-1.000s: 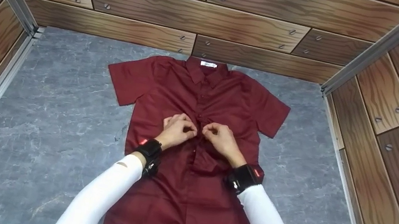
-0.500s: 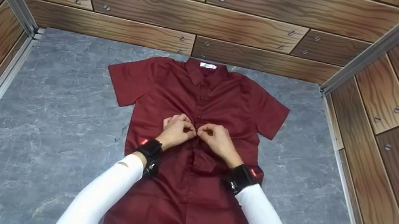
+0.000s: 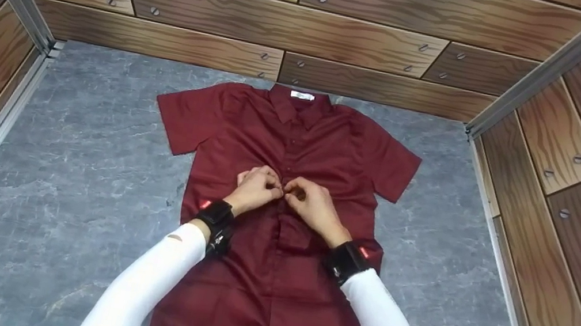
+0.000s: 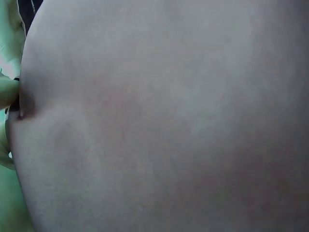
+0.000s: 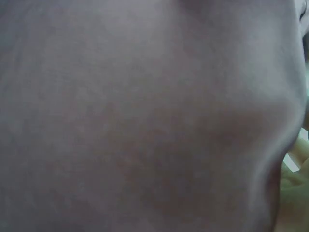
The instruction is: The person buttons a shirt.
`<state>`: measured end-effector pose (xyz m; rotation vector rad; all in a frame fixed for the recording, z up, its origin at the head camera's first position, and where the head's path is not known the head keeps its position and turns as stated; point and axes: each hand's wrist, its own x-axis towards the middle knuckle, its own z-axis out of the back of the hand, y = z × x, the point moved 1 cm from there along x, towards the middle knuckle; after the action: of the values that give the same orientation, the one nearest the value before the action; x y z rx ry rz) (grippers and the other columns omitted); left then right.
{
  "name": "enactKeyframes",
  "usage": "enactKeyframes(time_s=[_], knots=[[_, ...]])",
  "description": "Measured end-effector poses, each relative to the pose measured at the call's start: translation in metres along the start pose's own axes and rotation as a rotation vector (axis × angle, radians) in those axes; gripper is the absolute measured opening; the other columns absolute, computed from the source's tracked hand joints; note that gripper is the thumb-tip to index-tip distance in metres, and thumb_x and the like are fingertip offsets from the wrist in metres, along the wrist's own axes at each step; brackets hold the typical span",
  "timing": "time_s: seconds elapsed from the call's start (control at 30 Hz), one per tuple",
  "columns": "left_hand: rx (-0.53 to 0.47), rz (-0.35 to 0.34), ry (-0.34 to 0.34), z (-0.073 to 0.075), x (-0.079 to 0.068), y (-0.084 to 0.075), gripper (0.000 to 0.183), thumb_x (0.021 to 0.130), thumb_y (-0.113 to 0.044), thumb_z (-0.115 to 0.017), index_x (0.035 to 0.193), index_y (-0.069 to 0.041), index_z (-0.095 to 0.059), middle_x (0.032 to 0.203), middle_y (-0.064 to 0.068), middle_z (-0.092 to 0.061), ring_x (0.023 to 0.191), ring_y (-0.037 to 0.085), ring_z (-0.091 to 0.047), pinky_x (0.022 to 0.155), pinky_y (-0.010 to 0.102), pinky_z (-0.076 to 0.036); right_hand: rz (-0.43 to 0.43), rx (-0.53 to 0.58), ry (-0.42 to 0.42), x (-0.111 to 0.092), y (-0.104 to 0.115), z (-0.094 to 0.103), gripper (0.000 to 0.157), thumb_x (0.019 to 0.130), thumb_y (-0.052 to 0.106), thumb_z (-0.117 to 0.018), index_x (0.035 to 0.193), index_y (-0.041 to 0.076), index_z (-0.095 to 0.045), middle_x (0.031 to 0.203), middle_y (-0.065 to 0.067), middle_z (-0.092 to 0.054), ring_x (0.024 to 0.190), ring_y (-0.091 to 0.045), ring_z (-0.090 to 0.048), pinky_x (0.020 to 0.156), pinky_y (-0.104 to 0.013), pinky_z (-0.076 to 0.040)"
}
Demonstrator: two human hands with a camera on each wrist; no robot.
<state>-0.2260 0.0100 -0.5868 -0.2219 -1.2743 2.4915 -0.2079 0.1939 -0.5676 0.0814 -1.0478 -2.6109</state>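
Note:
A dark red short-sleeved button-up shirt (image 3: pixel 224 286) lies front up, its collar (image 3: pixel 299 109) at the far end. Over the middle of its button placket, my left hand (image 3: pixel 257 190) pinches the cloth between thumb and bent fingers. Close beside it on the right, my right hand (image 3: pixel 316 205) pinches the same strip, fingertips almost meeting those of the left. Which button or buttonhole lies between them is hidden. Both wrist views are mostly filled by a blurred near surface, with only slivers of the opposite hand at the edge.
Grey marbled tabletop (image 3: pixel 74 169) surrounds the shirt. Wood-patterned panels (image 3: pixel 233 8) close off the back and both sides, with metal rails (image 3: pixel 561 72) at the corners. Black wrist cameras (image 3: pixel 347 262) sit over the shirt's lower half.
My right hand has moved slightly left, so its fingertips now meet the placket next to the left hand's. My left hand has barely shifted, and the shirt lies in the same place.

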Motion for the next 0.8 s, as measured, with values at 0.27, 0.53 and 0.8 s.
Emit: enactKeyframes(time_s=[0.27,0.53,0.8], knots=[[-0.024,-0.037,0.026,0.0017,-0.0008,0.0049,0.020,0.091,-0.023,-0.070,0.091,-0.005,-0.078,0.109,0.006,-0.065,0.114,0.032,-0.055,0.103,0.053,-0.025,-0.020,-0.008,-0.013,-0.0002,-0.0007,-0.0022,0.015,0.090,0.009,-0.073,0.105,0.010,-0.072,0.091,-0.002,-0.074,0.082,-0.015,-0.070,0.075,-0.035,-0.056],[-0.051,-0.058,0.001,0.0050,-0.0029,0.0026,0.020,0.092,-0.021,-0.067,0.095,-0.004,-0.076,0.113,0.009,-0.066,0.115,0.034,-0.056,0.102,0.057,-0.028,-0.105,-0.033,-0.063,-0.0008,-0.0047,0.0018,0.013,0.092,0.020,-0.075,0.099,0.010,-0.078,0.085,0.001,-0.076,0.078,-0.015,-0.070,0.075,-0.037,-0.055],[-0.064,-0.100,0.014,0.0095,-0.0052,0.0031,0.015,0.093,-0.018,-0.068,0.098,-0.005,-0.072,0.115,0.008,-0.066,0.116,0.033,-0.057,0.102,0.054,-0.030,-0.120,0.013,-0.018,0.0028,-0.0048,0.0035,0.006,0.091,0.019,-0.076,0.091,0.014,-0.079,0.080,0.005,-0.073,0.076,-0.011,-0.067,0.074,-0.032,-0.052]])
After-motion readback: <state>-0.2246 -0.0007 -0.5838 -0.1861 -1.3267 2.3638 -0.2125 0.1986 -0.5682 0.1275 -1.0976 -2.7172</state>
